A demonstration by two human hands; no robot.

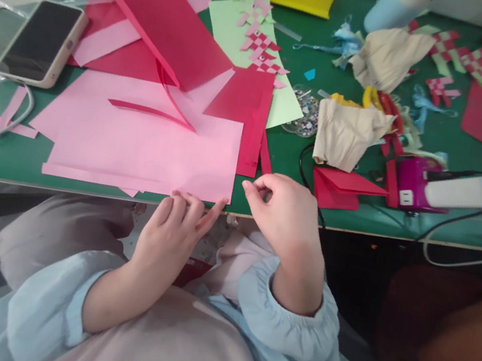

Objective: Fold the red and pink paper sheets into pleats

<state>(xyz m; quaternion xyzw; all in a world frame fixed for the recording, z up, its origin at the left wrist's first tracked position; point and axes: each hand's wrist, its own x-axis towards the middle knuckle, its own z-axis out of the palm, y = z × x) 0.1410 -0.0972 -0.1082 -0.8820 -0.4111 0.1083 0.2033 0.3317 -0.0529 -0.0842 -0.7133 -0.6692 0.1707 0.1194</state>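
A large pink paper sheet (149,145) lies along the front edge of the green table, with a narrow folded strip along its near side. My left hand (177,225) rests at this folded edge, its index finger reaching to the sheet's right corner and the other fingers bent on the fold. Just right of that corner, my right hand (280,209) is closed with thumb and index finger together; whether anything is between them is too small to tell. On the pink sheet lies a thin red strip (154,112).
Red sheets (157,22) are piled behind. A phone (42,43) lies left, by a white cable. Woven paper fish (260,41), beige cloth pieces (347,134), a folded red paper (342,189) and a purple power adapter (417,184) sit right. Part of another person shows at lower right.
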